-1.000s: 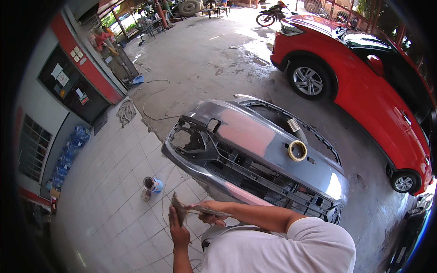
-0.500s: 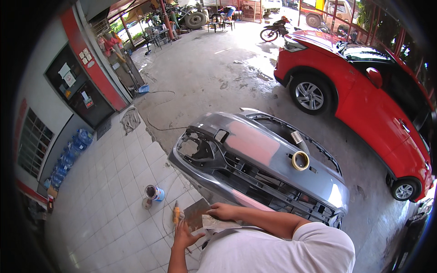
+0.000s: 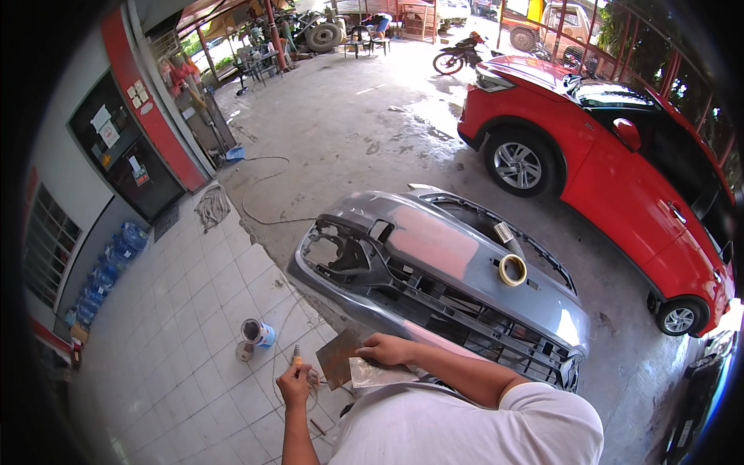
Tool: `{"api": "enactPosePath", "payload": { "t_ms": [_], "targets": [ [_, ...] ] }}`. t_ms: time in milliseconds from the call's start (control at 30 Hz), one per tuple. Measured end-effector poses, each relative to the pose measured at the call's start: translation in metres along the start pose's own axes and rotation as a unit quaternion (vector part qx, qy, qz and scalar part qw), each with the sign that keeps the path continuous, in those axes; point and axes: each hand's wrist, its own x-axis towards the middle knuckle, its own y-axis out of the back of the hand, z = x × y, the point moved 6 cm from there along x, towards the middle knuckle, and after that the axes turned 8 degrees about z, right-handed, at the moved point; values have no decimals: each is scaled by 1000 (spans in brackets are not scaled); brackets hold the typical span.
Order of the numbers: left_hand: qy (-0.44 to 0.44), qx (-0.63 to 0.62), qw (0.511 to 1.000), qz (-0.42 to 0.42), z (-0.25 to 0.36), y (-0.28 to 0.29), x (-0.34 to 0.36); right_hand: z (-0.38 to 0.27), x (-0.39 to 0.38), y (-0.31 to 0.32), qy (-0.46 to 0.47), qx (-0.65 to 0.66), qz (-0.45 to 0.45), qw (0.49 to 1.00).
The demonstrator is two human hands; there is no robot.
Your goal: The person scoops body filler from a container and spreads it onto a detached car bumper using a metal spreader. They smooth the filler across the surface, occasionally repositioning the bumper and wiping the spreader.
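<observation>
My left hand (image 3: 294, 385) is closed round the lower part of an orange-handled tool (image 3: 297, 359) with a metal tip pointing away from me. My right hand (image 3: 385, 349) grips the far edge of a pale, smeared flat plate (image 3: 380, 373) close to my body. A brown, rusty-looking flat sheet (image 3: 336, 359) sits at that plate's left edge, next to the right fingertips. Beyond the left hand, an opened can (image 3: 264, 335) with a blue and white side stands on the tiles, a round lid (image 3: 245, 351) beside it.
A grey car bumper (image 3: 353, 209) with pink patches lies ahead, a tape roll (image 3: 513, 270) and a small can (image 3: 504, 232) on it. A hose (image 3: 267, 220) runs across the floor. A red car (image 3: 577, 155) stands at right, blue water bottles (image 3: 112, 260) at left.
My left hand has gone from spread fingers beside the orange-handled tool to closing on it. My right hand stays at the pale plate, shifted slightly. The whole view has tilted a little.
</observation>
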Motion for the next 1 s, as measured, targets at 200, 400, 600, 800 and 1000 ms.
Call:
{"api": "enactPosePath", "payload": {
  "t_ms": [200,400,600,800,1000],
  "targets": [
    [-138,69,985,81,38,10,35,-12,-2,-8,74,-74,-8,994],
    [-130,-117,984,21,134,-38,12,-17,6,-33,166,-113,-14,980],
    [-201,-9,974,108,138,-24,6,-31,-10,-27,181,-83,58,978],
    [-132,34,977,166,37,21,20,-45,-20,17,138,-33,98,985],
    [-17,-331,935,-131,67,-23,-38,-39,-8,31,41,152,192,969]
  ]
}}
